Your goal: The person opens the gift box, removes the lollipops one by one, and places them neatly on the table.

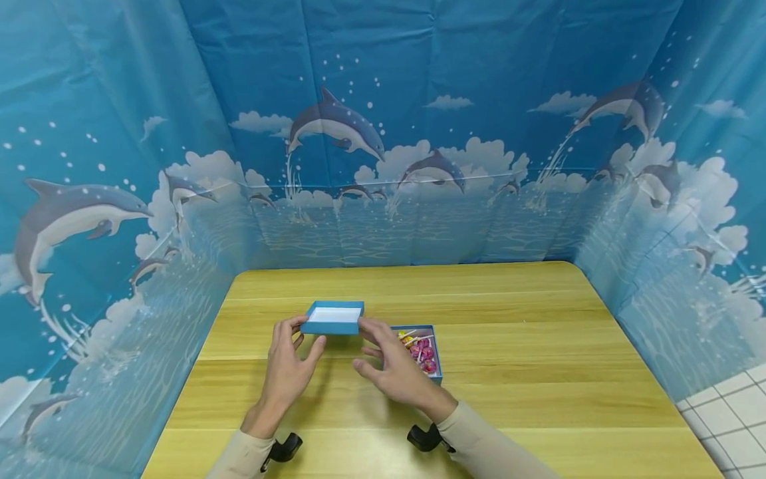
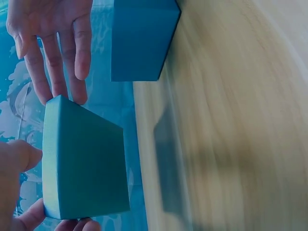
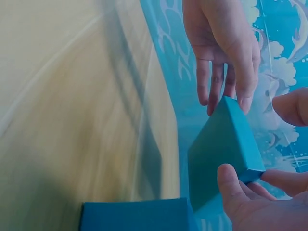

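The left hand holds one short end of a shallow blue box lid, its fingers at that end and its thumb just beside the near edge. The right hand holds the opposite end by the fingertips; its thumb stands apart from the lid. Between them, the hands keep the lid raised above the wooden table, and its shadow falls on the tabletop in the left wrist view. From the head view the lid's white inside is visible, with nothing seen in it; both wrist views show its plain blue outer face.

Just to the right of the lid, partly hidden behind the right hand, an open blue box stands on the table. Inside lie wrapped lollipops: pink ones through the visible part and yellow ones towards the far side, with white sticks lying across them. How many there are cannot be told. In the wrist views only the box's outer walls show.

Both arms wear beige sleeves, with a black device at each wrist. Around the table hangs a blue curtain printed with leaping dolphins, clouds and water. White tiles show at the lower right.
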A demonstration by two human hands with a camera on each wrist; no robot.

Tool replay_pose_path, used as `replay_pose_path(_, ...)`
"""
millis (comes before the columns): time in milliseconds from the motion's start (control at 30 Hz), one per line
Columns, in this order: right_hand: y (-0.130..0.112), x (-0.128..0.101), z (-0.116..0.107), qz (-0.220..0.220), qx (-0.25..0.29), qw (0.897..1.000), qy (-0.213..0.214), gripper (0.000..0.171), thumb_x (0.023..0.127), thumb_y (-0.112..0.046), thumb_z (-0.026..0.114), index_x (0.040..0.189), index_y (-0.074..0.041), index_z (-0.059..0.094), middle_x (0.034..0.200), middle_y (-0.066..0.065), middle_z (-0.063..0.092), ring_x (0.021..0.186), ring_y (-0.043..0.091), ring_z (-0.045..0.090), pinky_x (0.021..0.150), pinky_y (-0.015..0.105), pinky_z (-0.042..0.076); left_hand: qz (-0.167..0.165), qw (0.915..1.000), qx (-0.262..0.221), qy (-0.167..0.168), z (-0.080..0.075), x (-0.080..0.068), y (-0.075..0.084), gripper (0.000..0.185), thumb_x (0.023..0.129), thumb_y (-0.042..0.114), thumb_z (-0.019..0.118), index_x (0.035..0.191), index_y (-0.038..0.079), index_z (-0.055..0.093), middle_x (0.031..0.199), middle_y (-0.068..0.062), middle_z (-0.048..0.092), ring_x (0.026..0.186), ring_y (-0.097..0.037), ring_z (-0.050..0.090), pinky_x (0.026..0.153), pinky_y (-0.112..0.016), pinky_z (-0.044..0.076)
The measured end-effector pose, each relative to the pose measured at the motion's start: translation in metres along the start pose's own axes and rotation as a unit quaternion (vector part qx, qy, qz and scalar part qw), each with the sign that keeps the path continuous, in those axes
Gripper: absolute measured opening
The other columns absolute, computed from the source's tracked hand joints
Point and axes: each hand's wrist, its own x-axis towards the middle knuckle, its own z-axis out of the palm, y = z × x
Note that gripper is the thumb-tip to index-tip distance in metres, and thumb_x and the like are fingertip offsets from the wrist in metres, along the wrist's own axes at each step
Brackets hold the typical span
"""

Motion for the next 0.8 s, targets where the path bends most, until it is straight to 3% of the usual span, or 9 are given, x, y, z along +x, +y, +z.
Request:
replay_pose_path(233,0.003,0.001,0.009,0.010,-0.002,1.000,-0.009,0.081,0.115,-0.018,0.074,0.181,0.002,0.032,0.189,0.023,0.033,0.172,0.047,0.043,0.133,0.051,0.050,-0.003,0.9998,0.016,0.006,-0.004,-0.002,-0.008,0.051,0.108,0.011,0.084,0.149,-0.004,0.058,0.153,-0.027,0.056,0.155,-0.050,0.061,0.126,-0.056,0.057)
replay_pose_path(467,0.005,0.001,0.017,0.037,-0.016,0.999,-0.027,0.085,0.116,-0.026,0.075,0.183,0.000,0.030,0.192,0.019,0.030,0.174,0.040,0.043,0.133,0.045,0.051,-0.020,0.9994,0.025,-0.007,-0.008,-0.006,-0.014,0.043,0.111,0.012,0.081,0.145,-0.005,0.060,0.154,-0.026,0.057,0.155,-0.051,0.060,0.124,-0.053,0.058)
replay_pose_path(800,0.008,0.000,0.025,0.055,-0.015,0.997,-0.043,0.085,0.115,-0.027,0.075,0.182,0.003,0.030,0.191,0.023,0.028,0.170,0.047,0.047,0.132,0.046,0.052,-0.038,0.9978,0.051,-0.017,-0.010,-0.010,-0.023,0.043,0.111,0.011,0.081,0.145,-0.006,0.060,0.155,-0.027,0.059,0.153,-0.051,0.063,0.121,-0.052,0.061)
